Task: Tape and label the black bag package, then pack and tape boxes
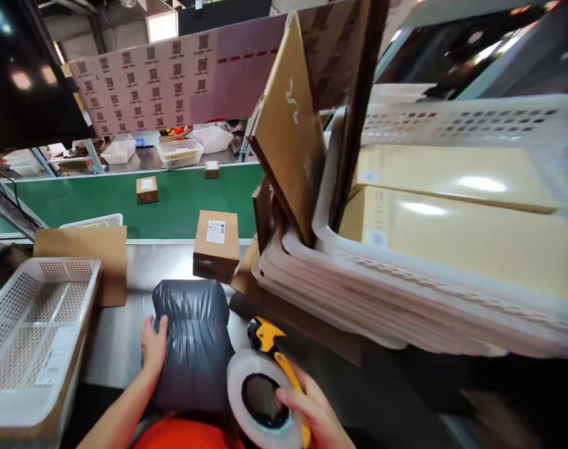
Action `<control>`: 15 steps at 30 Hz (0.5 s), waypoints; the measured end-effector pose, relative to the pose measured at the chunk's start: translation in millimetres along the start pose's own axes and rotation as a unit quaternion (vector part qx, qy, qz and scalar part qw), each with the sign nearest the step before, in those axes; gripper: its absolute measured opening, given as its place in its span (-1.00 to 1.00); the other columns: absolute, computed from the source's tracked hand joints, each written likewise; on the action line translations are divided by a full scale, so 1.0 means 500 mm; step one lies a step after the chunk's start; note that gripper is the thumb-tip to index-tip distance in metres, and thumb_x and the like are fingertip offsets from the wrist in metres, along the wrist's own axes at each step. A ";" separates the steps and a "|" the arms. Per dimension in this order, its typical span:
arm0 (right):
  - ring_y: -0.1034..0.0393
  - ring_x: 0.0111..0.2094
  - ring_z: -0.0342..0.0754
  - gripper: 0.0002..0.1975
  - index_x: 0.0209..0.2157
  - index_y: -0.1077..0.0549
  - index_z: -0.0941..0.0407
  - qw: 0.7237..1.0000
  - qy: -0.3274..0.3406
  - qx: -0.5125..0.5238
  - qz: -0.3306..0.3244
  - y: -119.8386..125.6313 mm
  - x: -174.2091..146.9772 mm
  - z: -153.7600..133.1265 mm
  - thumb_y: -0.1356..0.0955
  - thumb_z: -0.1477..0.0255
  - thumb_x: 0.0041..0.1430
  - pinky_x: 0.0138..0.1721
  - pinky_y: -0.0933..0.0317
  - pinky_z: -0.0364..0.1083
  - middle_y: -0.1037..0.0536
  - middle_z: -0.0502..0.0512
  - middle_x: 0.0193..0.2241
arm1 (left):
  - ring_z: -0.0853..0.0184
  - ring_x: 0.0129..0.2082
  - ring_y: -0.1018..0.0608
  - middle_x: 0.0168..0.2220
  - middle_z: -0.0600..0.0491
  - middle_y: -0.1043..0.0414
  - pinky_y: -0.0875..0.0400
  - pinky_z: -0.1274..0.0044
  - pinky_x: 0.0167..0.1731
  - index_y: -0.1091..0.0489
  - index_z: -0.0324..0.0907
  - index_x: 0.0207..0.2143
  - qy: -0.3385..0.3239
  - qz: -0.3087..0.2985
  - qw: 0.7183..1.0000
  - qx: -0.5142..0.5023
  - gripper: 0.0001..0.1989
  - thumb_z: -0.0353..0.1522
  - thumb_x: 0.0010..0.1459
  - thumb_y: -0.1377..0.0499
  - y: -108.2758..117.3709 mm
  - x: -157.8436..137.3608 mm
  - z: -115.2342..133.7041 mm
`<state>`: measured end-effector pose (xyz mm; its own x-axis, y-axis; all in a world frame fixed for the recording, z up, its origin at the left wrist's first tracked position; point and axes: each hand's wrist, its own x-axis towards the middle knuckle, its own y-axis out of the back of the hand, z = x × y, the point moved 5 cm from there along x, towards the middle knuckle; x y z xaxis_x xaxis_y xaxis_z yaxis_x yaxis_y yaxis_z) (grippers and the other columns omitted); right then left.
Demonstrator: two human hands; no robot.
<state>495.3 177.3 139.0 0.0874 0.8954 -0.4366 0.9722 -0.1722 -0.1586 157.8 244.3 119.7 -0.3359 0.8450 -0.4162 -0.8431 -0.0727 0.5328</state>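
— What's the biggest thing in view?

— The stack of white baskets [405,293] at three o'clock, with flat cardboard [290,125] leaning in it. A green belt [125,199] runs across at eleven, carrying a small box [147,189].

— And the black bag [192,340]?

— At six o'clock on the metal table [115,343], a labelled box [217,244] just behind it.

— The hands?

— Apart. The left hand [153,344] lies flat against the bag's left edge. The right hand [314,415], at five o'clock, is clamped on a yellow tape dispenser [267,386] beside the bag's right corner.
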 end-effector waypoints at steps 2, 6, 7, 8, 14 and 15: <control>-0.58 -0.10 0.28 -0.37 0.00 -0.48 0.07 0.996 0.052 -0.070 0.027 -0.039 -0.048 -0.030 -0.48 0.18 -0.17 -0.01 -0.43 0.19 -0.66 0.27 -0.10 | 0.10 0.28 -0.43 0.21 -0.23 -0.42 -0.36 0.32 0.24 -0.35 -0.14 0.09 -0.069 0.050 0.996 -0.029 -0.43 0.07 0.32 0.07 0.005 -0.032 0.022; -0.49 0.14 0.23 -0.20 0.22 -0.37 0.06 0.963 0.093 -0.248 0.054 -0.132 -0.127 -0.047 -0.47 0.27 -0.13 0.23 -0.33 0.13 -0.59 0.21 0.12 | 0.27 -0.35 -0.57 -0.27 -0.08 -0.53 -0.48 0.48 -0.42 -0.44 -0.15 -0.26 -0.012 -0.274 0.932 -0.235 -0.32 0.28 0.10 -0.08 -0.069 -0.103 0.073; -0.48 0.16 0.21 -0.18 0.27 -0.35 0.05 0.951 0.091 -0.288 0.066 -0.149 -0.143 -0.042 -0.46 0.27 -0.10 0.22 -0.34 0.11 -0.58 0.20 0.14 | 0.32 -0.43 -0.52 -0.36 -0.03 -0.50 -0.42 0.52 -0.50 -0.44 -0.17 -0.31 0.041 -0.339 0.901 -0.268 -0.31 0.30 0.02 -0.15 -0.083 -0.120 0.083; -0.49 0.15 0.21 -0.18 0.29 -0.34 0.03 0.938 0.093 -0.322 0.082 -0.163 -0.159 -0.036 -0.46 0.26 -0.06 0.20 -0.36 0.08 -0.57 0.18 0.15 | 0.37 -0.48 -0.49 -0.41 0.02 -0.47 -0.36 0.56 -0.54 -0.44 -0.17 -0.35 0.089 -0.381 0.874 -0.289 -0.32 0.28 -0.04 -0.23 -0.091 -0.134 0.092; -0.62 -0.10 0.17 -0.37 0.27 -0.43 -0.09 0.861 0.198 -0.431 0.185 -0.205 -0.231 -0.004 -0.40 0.17 0.15 -0.07 -0.51 0.01 -0.65 0.12 -0.07 | 0.44 -0.53 -0.45 -0.48 0.09 -0.45 -0.28 0.63 -0.56 -0.47 -0.19 -0.41 0.179 -0.439 0.841 -0.259 -0.60 -0.08 -0.06 -0.45 -0.097 -0.136 0.113; -0.62 -0.14 0.16 -0.39 0.27 -0.44 -0.11 0.854 0.207 -0.440 0.187 -0.206 -0.238 0.002 -0.40 0.18 0.16 -0.11 -0.52 0.00 -0.65 0.11 -0.08 | 0.42 -0.51 -0.47 -0.47 0.08 -0.47 -0.31 0.62 -0.54 -0.47 -0.19 -0.41 0.184 -0.451 0.836 -0.254 -0.60 -0.06 -0.03 -0.44 -0.100 -0.133 0.114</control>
<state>384.4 88.1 206.4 0.3188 0.9454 0.0683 0.6313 -0.2655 0.7286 246.0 222.1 162.9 0.5042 0.4644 -0.7281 -0.8614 0.2115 -0.4617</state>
